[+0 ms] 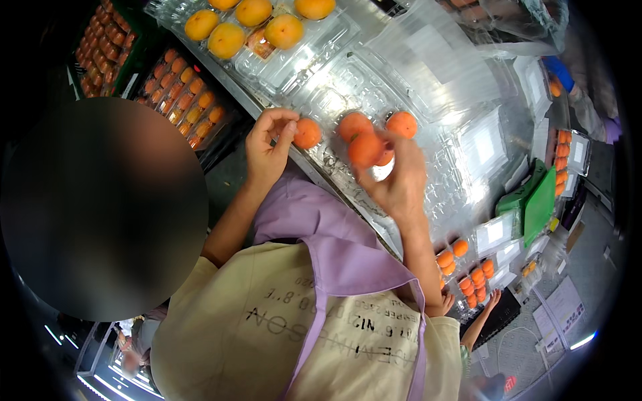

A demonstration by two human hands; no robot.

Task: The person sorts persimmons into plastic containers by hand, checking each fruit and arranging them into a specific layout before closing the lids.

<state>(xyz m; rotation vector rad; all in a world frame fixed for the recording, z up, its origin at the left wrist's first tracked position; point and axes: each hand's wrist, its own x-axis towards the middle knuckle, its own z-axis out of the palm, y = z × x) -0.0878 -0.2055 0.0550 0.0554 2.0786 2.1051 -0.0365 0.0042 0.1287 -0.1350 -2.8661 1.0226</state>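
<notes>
My right hand, blurred by motion, grips a round orange-red fruit above the metal worktable. Behind the held fruit sit another orange-red fruit and one partly hidden fruit. A further one, the right-hand fruit, lies just beyond my fingers. At the table's near edge, the curled fingers and thumb of my left hand are at the side of a single fruit; whether they grip it is unclear. Clear plastic clamshell trays lie open behind the fruit.
Yellow-orange fruits fill part of a clear tray at the back left. Crates of packed fruit stand left, below the table. Green scoop-like containers and filled packs are at right, near another person's hand.
</notes>
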